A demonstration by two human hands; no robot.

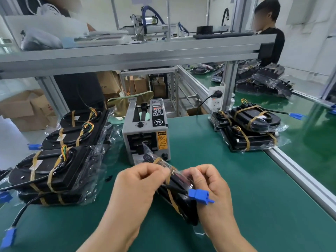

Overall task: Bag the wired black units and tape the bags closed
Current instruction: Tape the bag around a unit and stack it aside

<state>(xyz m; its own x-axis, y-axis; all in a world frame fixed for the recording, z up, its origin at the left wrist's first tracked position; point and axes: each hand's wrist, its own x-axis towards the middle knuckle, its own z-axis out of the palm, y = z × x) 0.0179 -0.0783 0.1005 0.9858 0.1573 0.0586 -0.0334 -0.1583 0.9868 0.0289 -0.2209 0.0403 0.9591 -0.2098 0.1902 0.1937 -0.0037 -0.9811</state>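
Between my hands, just in front of the tape dispenser (147, 131), a black wired unit (179, 195) with tan bands stands tilted inside a clear plastic bag (164, 165). My left hand (138, 186) pinches the bag's edge near its top. My right hand (209, 186) grips the bag and unit from the right. A blue connector (199, 195) juts out beside my right hand's fingers. A short tape end sticks out of the dispenser's slot, close to the bag's top.
Bagged black units are stacked at the left (54, 171) and at the right rear (249, 126) of the green mat (254, 197). Loose blue connectors on cables lie at the left edge (9, 237). An aluminium rail (298, 177) borders the mat on the right. A person stands at the far bench (269, 31).
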